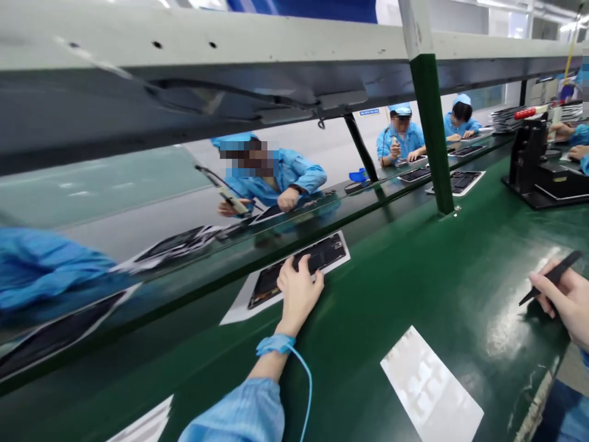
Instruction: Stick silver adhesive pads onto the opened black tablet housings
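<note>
My left hand [300, 287] reaches forward with its fingers apart, the fingertips over a dark, thin tablet-like device [331, 250] with its inside parts showing. Whether the fingers press on it or only hover cannot be made out. Under the device lies a white sheet [237, 308]. A blue wrist strap [275, 345] with a cord circles my left wrist. At the right edge, my right hand [564, 298] is closed around black tweezers [554, 276], their tip pointing down and left above the green bench [368, 344]. Near it lies a white sheet with pale stickers [432, 393].
A green post [432, 135] rises from the bench to an overhead shelf [230, 46]. A black fixture with a red handle [527, 153] stands at the far right. Along the line, several people in blue [294, 175] work on similar devices. White sheets [147, 423] lie bottom left.
</note>
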A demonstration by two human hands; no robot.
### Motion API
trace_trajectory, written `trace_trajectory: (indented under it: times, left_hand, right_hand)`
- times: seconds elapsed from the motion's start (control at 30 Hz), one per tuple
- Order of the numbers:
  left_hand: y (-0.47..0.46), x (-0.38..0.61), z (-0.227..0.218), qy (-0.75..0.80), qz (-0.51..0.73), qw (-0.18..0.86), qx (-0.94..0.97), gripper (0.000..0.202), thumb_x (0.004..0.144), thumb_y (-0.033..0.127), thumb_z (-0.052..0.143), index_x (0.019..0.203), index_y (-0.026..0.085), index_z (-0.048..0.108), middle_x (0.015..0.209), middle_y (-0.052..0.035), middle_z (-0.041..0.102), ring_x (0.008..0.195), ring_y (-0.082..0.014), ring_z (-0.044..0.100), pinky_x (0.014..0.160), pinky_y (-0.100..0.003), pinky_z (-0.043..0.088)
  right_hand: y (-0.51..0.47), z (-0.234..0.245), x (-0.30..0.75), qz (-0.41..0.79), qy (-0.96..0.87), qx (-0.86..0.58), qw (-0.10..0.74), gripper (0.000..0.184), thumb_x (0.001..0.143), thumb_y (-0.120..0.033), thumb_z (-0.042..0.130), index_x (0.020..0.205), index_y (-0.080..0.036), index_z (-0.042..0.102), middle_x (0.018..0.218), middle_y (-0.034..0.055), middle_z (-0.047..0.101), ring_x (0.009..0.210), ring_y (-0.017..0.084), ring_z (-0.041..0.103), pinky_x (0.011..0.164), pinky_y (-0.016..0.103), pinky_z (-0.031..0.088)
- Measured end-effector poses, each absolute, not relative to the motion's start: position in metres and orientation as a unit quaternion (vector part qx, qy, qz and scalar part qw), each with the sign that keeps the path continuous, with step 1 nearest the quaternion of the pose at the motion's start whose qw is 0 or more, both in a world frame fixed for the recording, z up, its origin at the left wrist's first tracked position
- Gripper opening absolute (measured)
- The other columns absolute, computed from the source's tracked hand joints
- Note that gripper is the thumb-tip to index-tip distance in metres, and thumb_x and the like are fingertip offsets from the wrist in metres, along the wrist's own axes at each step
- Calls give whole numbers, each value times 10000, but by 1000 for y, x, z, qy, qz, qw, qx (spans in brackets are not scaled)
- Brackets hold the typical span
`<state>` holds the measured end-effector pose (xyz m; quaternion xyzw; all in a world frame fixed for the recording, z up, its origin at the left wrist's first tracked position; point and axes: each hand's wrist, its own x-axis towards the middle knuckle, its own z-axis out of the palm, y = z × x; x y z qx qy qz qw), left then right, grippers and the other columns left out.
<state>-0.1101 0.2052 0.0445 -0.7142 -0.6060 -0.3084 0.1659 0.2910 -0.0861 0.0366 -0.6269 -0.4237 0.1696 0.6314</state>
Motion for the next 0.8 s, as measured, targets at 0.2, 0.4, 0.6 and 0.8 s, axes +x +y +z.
trace_trajectory:
  times: [0.2, 0.4, 0.6, 0.8]
  left_hand:
    - [210, -108, 48, -589, -301, 137, -737, 344, 912, 304, 602, 1213, 153, 534, 1321, -112, 475, 1202, -296, 476, 973, -517, 424]
    - [190, -111, 49, -598, -291, 128, -736, 279, 909, 251, 607, 1166, 152, 566, 1278, -105, 516, 1202, -284, 486, 966, -498, 447]
    - [156, -109, 48, -619, -260, 152, -726, 246, 912, 271, 607, 1117, 137, 582, 1199, -94, 561, 1135, -264, 534, 936, -478, 467]
    - [131, -113, 40, -649, -244, 143, -706, 260, 923, 303, 595, 1124, 139, 578, 1164, -89, 577, 1062, -243, 574, 899, -454, 492]
  right_hand:
    - [-63, 63, 311, 346, -470, -621, 523, 418, 771, -565, 604, 663, -205, 420, 429, -51, 531, 283, 67, 413, 329, 187, 305]
    - [-27, 82, 332, 450, -525, -612, 383, 279, 834, -283, 605, 620, -189, 451, 396, -54, 536, 277, 75, 454, 300, 174, 331]
    - [35, 85, 341, 422, -604, -622, 265, 392, 937, -256, 569, 567, -140, 516, 397, -92, 461, 291, 45, 408, 333, 164, 353]
    - [100, 76, 307, 321, -687, -607, 237, 256, 960, -337, 548, 861, -112, 618, 699, -23, 606, 525, 82, 566, 507, 218, 497]
